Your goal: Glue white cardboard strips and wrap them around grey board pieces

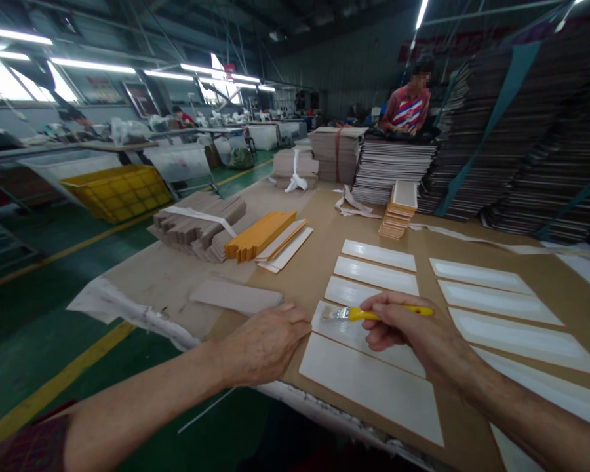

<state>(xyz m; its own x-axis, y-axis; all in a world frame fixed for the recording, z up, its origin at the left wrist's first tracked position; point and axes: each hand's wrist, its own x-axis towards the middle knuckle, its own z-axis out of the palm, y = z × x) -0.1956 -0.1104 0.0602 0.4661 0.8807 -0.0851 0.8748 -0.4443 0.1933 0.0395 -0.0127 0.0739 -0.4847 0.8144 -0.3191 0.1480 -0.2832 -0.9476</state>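
My right hand is closed around the yellow handle of a paintbrush. Its bristles touch the left part of a white panel, where wet streaks shine. At that panel's left edge is my left hand, its fingers bent together and pressed against the edge; the fingertips are partly hidden. Nearest me lies another white panel with a matt, dry-looking face. Farther up the same column are several glossy white panels. A second column of glossy panels is to the right, partly behind my right forearm.
Left of the panels lie a grey strip, orange strips and bundled grey card pieces. A small orange-edged stack stands behind. Tall board stacks rise at right. A person is beyond the table; a yellow bin stands left.
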